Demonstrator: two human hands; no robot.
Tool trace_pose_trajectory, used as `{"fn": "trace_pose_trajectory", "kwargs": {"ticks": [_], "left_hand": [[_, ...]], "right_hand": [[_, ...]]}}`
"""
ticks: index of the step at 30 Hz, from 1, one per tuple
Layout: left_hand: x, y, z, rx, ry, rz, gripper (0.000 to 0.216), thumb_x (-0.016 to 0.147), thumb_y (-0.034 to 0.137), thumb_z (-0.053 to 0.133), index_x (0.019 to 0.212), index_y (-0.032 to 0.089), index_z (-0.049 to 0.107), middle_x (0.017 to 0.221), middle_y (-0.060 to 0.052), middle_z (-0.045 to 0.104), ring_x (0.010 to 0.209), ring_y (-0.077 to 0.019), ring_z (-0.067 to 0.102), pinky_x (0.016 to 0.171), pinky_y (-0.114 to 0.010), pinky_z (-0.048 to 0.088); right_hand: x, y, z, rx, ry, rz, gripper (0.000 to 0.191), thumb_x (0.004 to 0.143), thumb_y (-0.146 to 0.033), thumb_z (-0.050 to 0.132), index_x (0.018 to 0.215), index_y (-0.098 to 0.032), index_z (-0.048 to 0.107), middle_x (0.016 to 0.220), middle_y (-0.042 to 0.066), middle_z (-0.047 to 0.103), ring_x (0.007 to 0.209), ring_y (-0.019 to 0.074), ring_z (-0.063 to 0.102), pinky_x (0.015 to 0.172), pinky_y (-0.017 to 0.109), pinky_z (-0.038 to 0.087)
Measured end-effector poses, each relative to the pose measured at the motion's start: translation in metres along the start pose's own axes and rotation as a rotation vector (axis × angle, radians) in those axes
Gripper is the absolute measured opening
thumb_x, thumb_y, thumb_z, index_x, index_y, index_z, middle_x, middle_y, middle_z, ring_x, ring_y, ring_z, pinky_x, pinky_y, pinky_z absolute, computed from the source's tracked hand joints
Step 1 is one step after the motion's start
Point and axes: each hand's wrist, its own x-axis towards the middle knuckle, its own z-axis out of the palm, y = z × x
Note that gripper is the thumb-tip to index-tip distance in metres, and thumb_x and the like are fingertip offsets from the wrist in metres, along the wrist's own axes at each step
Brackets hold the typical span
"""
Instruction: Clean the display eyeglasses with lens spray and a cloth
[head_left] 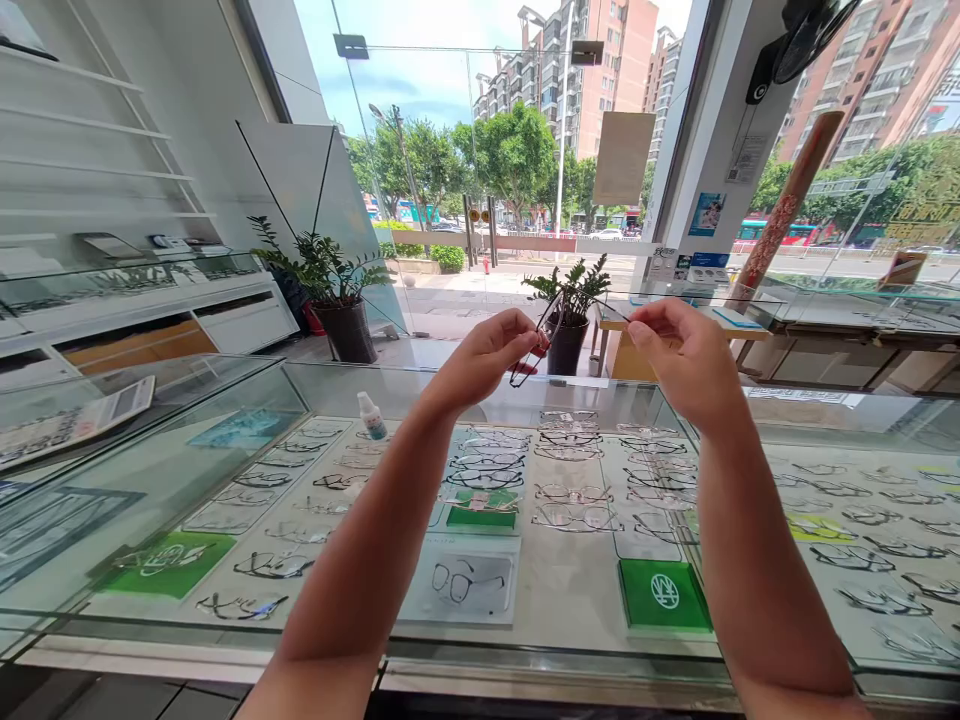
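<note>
My left hand [495,352] is closed, its thumb and fingers pinching a dark-framed pair of eyeglasses [519,380] above the glass display counter. The frame is held up and tilted, partly covered by the fingers. To its right, my right hand [679,350] is closed in a pinch on a thin, dark rod-like piece [616,312] that points left towards the eyeglasses. Its exact kind is too small to make out, and a gap separates it from the frame. Below both hands, rows of eyeglasses [574,495] lie inside the counter.
The glass counter [547,650] spans the view. A small spray bottle [370,415] stands beyond my left forearm. Inside are green display blocks [664,595]. A keyboard-like panel [82,420] lies at left. Potted plants [349,325] stand near the glass doors.
</note>
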Motion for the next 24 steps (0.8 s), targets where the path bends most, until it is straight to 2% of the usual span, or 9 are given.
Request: {"fn": "trace_pose_trajectory", "kwargs": {"ticks": [3, 4, 5, 7, 9, 10, 16, 24], "left_hand": [[0.002, -0.003, 0.012, -0.029, 0.074, -0.01, 0.025, 0.092, 0.042, 0.072, 0.091, 0.021, 0.058, 0.104, -0.008, 0.071, 0.098, -0.018, 0.069, 0.077, -0.029, 0.063], [0.002, -0.003, 0.016, -0.039, 0.09, -0.012, 0.025, 0.092, 0.042, 0.072, 0.091, 0.021, 0.058, 0.105, -0.008, 0.071, 0.099, -0.0181, 0.069, 0.077, -0.029, 0.064], [0.002, -0.003, 0.018, -0.047, 0.099, -0.015, 0.025, 0.093, 0.042, 0.071, 0.092, 0.021, 0.058, 0.106, -0.008, 0.071, 0.1, -0.0182, 0.069, 0.078, -0.03, 0.064], [0.001, -0.003, 0.023, -0.053, 0.093, -0.024, 0.025, 0.093, 0.042, 0.072, 0.092, 0.022, 0.058, 0.106, -0.007, 0.071, 0.1, -0.0181, 0.069, 0.079, -0.03, 0.065], [0.0, -0.001, 0.026, -0.048, 0.066, -0.028, 0.026, 0.092, 0.043, 0.073, 0.092, 0.022, 0.058, 0.102, -0.007, 0.07, 0.098, -0.0179, 0.068, 0.078, -0.03, 0.065], [-0.001, 0.0, 0.027, -0.046, 0.05, -0.029, 0.027, 0.091, 0.043, 0.074, 0.092, 0.021, 0.059, 0.1, -0.006, 0.069, 0.097, -0.0178, 0.068, 0.077, -0.03, 0.065], [-0.006, 0.006, 0.03, -0.073, 0.0, -0.051, 0.028, 0.091, 0.045, 0.076, 0.092, 0.021, 0.061, 0.102, -0.006, 0.07, 0.099, -0.0174, 0.069, 0.077, -0.029, 0.064], [-0.007, 0.008, 0.033, -0.067, -0.008, -0.059, 0.029, 0.089, 0.045, 0.079, 0.089, 0.021, 0.062, 0.099, -0.005, 0.072, 0.096, -0.0168, 0.071, 0.074, -0.026, 0.063]], "right_hand": [[-0.007, -0.016, 0.004, -0.098, 0.265, -0.079, 0.008, 0.095, -0.033, 0.064, 0.095, -0.026, 0.066, 0.101, 0.007, 0.072, 0.093, 0.0251, 0.066, 0.089, 0.046, 0.053], [-0.01, -0.022, 0.006, -0.111, 0.282, -0.088, 0.009, 0.096, -0.034, 0.063, 0.092, -0.026, 0.065, 0.097, 0.007, 0.071, 0.089, 0.0246, 0.065, 0.086, 0.045, 0.052], [-0.013, -0.027, 0.009, -0.108, 0.246, -0.084, 0.012, 0.097, -0.035, 0.063, 0.09, -0.026, 0.065, 0.091, 0.006, 0.07, 0.083, 0.0236, 0.064, 0.082, 0.044, 0.052], [-0.018, -0.034, 0.016, -0.105, 0.081, -0.038, 0.016, 0.098, -0.041, 0.064, 0.09, -0.026, 0.066, 0.085, 0.005, 0.07, 0.077, 0.0224, 0.063, 0.076, 0.043, 0.05], [-0.021, -0.036, 0.025, -0.139, -0.04, 0.024, 0.022, 0.097, -0.047, 0.066, 0.099, -0.025, 0.067, 0.091, 0.006, 0.073, 0.08, 0.0237, 0.064, 0.077, 0.044, 0.049], [-0.021, -0.035, 0.03, -0.162, -0.052, 0.047, 0.026, 0.096, -0.049, 0.067, 0.104, -0.025, 0.067, 0.097, 0.008, 0.074, 0.084, 0.0249, 0.065, 0.078, 0.044, 0.049], [-0.019, -0.023, 0.043, -0.239, 0.098, 0.035, 0.038, 0.095, -0.051, 0.068, 0.119, -0.022, 0.064, 0.114, 0.013, 0.073, 0.101, 0.0309, 0.065, 0.087, 0.048, 0.049], [-0.019, -0.015, 0.049, -0.277, 0.138, -0.019, 0.054, 0.095, -0.05, 0.068, 0.137, -0.018, 0.06, 0.129, 0.019, 0.07, 0.115, 0.0381, 0.065, 0.1, 0.06, 0.052]]}}
